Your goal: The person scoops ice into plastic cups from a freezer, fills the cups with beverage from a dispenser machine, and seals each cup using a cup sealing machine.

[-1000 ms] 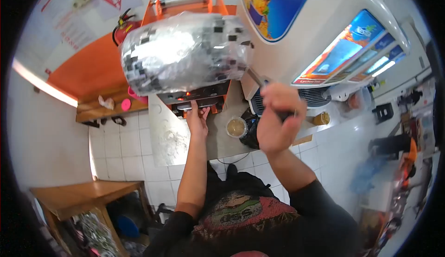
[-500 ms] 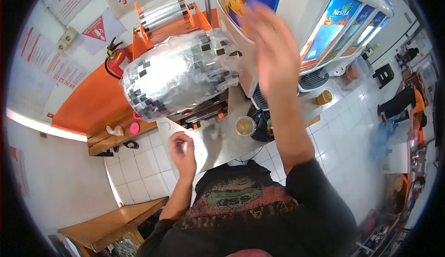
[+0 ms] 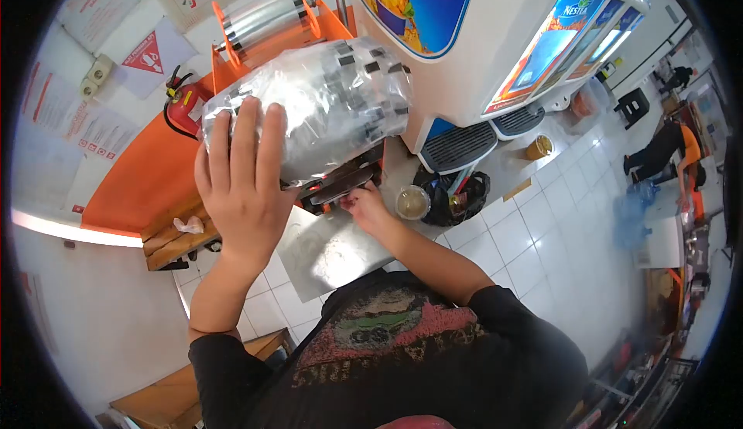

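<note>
My left hand [image 3: 244,189] is raised with its fingers spread, over the left part of the plastic-wrapped roll [image 3: 325,108] on the orange machine [image 3: 333,32]. Whether the palm touches the roll cannot be told. Lower down, my right hand [image 3: 365,204] reaches to the dark tray [image 3: 340,185] at the machine's front, its fingers bent at the tray's edge. To the right of that hand stands a cup with a clear top [image 3: 412,202], beside a black plastic bag [image 3: 457,197].
A white drink dispenser [image 3: 495,42] with drip trays stands at right, a cup of brown liquid [image 3: 539,147] near it. A fire extinguisher [image 3: 184,104] hangs at left. A person in orange and black [image 3: 664,150] bends down at far right.
My left hand has risen from the counter to the roll. My right hand has come down from in front of the dispenser to the tray. The view has shifted slightly.
</note>
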{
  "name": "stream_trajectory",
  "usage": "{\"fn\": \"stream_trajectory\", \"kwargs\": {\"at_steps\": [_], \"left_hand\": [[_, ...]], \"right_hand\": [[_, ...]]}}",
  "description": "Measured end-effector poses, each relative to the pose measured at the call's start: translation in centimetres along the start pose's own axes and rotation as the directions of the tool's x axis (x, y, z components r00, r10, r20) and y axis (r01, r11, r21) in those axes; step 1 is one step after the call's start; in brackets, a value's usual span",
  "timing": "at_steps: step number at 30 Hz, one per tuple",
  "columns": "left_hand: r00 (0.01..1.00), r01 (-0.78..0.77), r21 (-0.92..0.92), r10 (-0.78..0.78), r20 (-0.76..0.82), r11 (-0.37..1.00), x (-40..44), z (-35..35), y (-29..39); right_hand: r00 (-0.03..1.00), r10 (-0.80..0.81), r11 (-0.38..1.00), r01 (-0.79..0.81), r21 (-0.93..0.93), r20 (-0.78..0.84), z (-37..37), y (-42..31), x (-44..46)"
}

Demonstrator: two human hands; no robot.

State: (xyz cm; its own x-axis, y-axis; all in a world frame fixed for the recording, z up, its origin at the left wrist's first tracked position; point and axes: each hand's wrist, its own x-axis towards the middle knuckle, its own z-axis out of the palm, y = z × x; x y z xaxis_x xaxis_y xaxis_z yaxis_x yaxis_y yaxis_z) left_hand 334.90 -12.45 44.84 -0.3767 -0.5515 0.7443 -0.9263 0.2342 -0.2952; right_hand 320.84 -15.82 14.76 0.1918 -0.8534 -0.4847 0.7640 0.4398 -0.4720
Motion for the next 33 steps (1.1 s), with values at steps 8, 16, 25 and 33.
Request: {"fn": "stream_trajectory", "kwargs": {"at_steps": [8,16,25,33], "left_hand": [[0.907,0.199,-0.406,-0.011,0.42,0.892,5.4,-2.7,-3.2],[0.829,0.256,-0.467,0.056,0.557,0.847,6.3,-1.7,-5.4],[0.389,0.306,-0.92,-0.914,-0.115,0.246,-13.2,5.0,-0.2],[-0.017,0.352,0.072,0.071,0.997,-0.933,-28.7,13.6,9.4]], "right_hand": [[0.997,0.068,0.949,-0.079,-0.306,-0.048,-4.2,-1.0,-6.1],[0.985,0.155,0.914,-0.114,-0.39,0.076,-10.2,-0.2,-11.8],[0.979,0.14,0.907,-0.188,-0.377,-0.15,-9.5,-2.2,-14.9],[0.678,-0.403,-0.26,0.56,-0.787,0.615,-2.1,-5.0,-10.1]]}}
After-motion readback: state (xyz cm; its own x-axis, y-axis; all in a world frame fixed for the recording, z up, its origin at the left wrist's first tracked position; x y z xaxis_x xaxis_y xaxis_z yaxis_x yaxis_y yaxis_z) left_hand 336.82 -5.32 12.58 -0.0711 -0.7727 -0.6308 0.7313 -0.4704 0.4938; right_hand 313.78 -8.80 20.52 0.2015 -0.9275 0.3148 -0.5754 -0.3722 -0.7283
